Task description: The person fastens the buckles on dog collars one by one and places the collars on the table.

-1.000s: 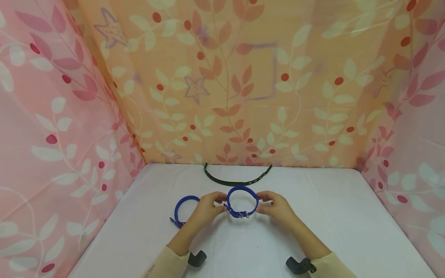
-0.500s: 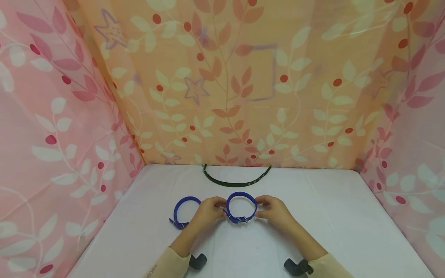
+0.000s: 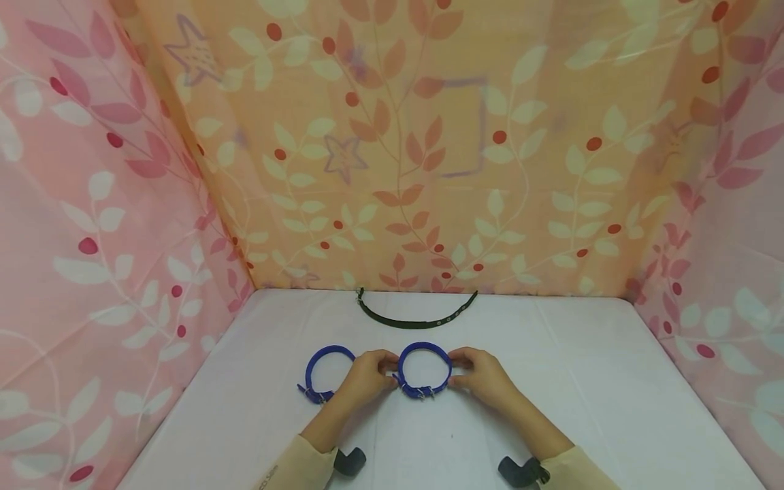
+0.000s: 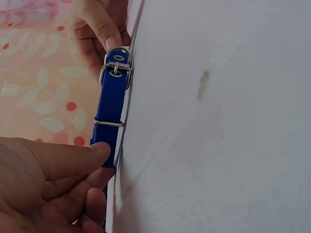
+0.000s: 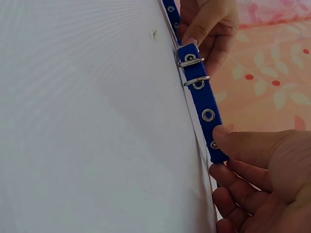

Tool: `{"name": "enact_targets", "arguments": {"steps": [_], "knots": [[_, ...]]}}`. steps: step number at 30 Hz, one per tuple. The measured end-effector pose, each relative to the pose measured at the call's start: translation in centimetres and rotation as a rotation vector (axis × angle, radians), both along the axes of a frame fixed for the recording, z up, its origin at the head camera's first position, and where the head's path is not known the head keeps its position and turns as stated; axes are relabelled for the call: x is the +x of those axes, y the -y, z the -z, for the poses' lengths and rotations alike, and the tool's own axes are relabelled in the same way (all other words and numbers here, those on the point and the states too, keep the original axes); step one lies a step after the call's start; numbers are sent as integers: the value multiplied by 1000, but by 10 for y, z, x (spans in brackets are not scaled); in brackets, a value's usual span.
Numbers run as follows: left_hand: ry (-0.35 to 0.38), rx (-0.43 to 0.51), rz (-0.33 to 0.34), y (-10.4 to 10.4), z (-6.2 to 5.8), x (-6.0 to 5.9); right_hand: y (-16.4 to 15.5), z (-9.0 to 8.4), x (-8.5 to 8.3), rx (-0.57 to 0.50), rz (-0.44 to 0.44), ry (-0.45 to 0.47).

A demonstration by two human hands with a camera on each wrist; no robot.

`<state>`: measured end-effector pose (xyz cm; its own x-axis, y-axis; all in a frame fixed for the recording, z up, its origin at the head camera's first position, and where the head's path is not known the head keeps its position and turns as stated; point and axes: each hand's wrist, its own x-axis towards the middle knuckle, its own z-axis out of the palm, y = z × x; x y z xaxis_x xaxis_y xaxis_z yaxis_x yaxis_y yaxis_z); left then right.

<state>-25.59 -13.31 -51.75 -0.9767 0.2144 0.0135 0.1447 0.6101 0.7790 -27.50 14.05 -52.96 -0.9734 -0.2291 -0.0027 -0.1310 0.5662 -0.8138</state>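
Note:
Both hands hold a blue pet collar (image 3: 421, 393), buckled into a ring, at the middle of the white table. My left hand (image 3: 367, 378) pinches its left side; in the left wrist view the thumb presses the strap (image 4: 111, 104) just past a metal keeper loop. On the opposite side my right hand (image 3: 488, 378) pinches the band, its thumb lying by an eyelet in the right wrist view. The metal buckle and D-ring (image 4: 115, 67) face the person. A second blue collar (image 3: 310, 371), also a closed ring, lies to the left, partly hidden behind my left hand and forearm.
A dark green collar (image 3: 404, 324) lies unbuckled in a curve near the back of the white table (image 3: 588, 381). Floral curtains (image 3: 392, 136) stand behind the table and at both sides. Black wrist mounts (image 3: 350, 463) protrude from the sleeves.
The held blue collar has come down and slightly toward the person, with both hands moving along with it. Over the last half second it shifts only a little. The other collars stay put.

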Motion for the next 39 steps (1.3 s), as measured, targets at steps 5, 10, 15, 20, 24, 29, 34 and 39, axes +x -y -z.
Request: {"name": "enact_targets", "arguments": {"steps": [5,10,15,20,24,29,34,39], "knots": [[13,7,-6,-1,1,0,0,-1,1,14,-11,-23],[30,15,-1,-1,0,-2,0,-2,1,34,-13,-22],[59,20,3,0,-1,-4,1,-5,1,59,-12,-29],[76,21,16,1,-2,-4,0,-6,1,53,-17,-7],[80,12,21,0,-4,-3,-1,-7,1,49,-18,-13],[100,-5,18,-2,-7,1,-2,-8,1,49,-7,-31],[93,-23,20,0,-13,4,-3,-11,0,58,4,-62],[80,-21,39,6,-20,3,-4,-17,-1,53,20,-45]]}}
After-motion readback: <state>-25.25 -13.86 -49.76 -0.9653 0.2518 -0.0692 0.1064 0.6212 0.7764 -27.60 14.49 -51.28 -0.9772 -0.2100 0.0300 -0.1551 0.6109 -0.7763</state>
